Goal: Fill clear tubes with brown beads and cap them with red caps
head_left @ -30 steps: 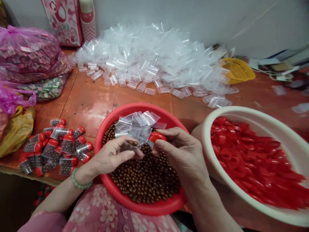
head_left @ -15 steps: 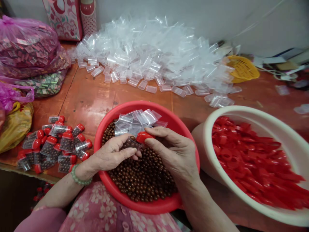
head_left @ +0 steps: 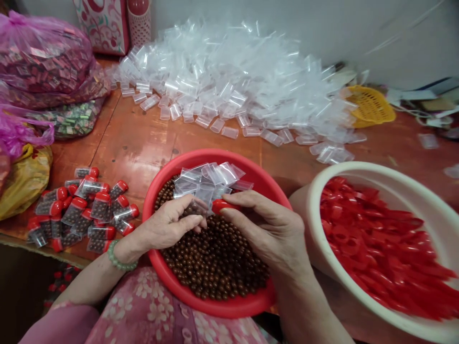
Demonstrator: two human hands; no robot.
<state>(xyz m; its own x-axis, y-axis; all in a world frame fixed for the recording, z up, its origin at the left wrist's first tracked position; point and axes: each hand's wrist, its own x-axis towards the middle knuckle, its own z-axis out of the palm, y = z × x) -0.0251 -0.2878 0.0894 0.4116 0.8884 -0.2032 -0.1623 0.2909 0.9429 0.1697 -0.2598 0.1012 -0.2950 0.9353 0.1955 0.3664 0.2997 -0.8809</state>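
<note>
Above a red basin (head_left: 276, 191) of brown beads (head_left: 215, 258), my left hand (head_left: 172, 222) is closed on a clear plastic container (head_left: 198, 207) with dark beads in it. A red cap (head_left: 224, 206) is pinched between the thumb and fingers of my right hand (head_left: 268, 224), just right of the container's mouth, with a small gap between them. Empty clear containers (head_left: 204, 181) lie on the beads at the back of the basin.
Filled, red-capped containers (head_left: 100, 208) lie at the left. A cream tub (head_left: 311, 215) of red caps (head_left: 373, 248) stands at the right. Behind are a large heap of clear containers (head_left: 229, 81), a yellow basket (head_left: 373, 106) and, at the left, pink bags (head_left: 46, 62).
The view has shifted slightly. The red cap in my right hand has moved a little away from the container's mouth; both hands keep their grips.
</note>
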